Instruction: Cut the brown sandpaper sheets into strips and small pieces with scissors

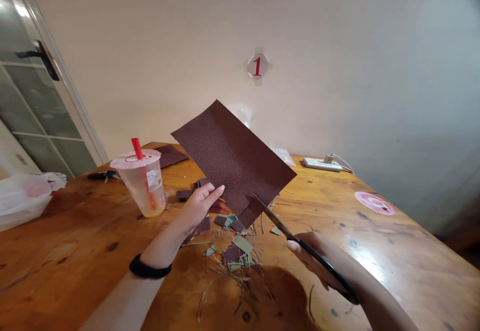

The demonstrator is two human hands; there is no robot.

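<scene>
A dark brown-red sheet [232,151], perhaps sandpaper, is held up and tilted above the table. My left hand [200,203] pinches its lower left edge, thumb on the front and fingers behind. In my right hand [313,251] is a pair of scissors [279,223] with black handles. The blades lie across the sheet's lower corner, where a cut line shows. Beneath the sheet, cut scraps [242,251] and thin strips are scattered on the table, some dark, some greenish-grey.
On the wooden table [318,291], a plastic cup [140,191] with a red straw stands left. A white plastic bag [26,196] lies at far left. More dark sheets [170,155] lie behind the cup. A power strip [322,164] and a pink round sticker [375,203] are right.
</scene>
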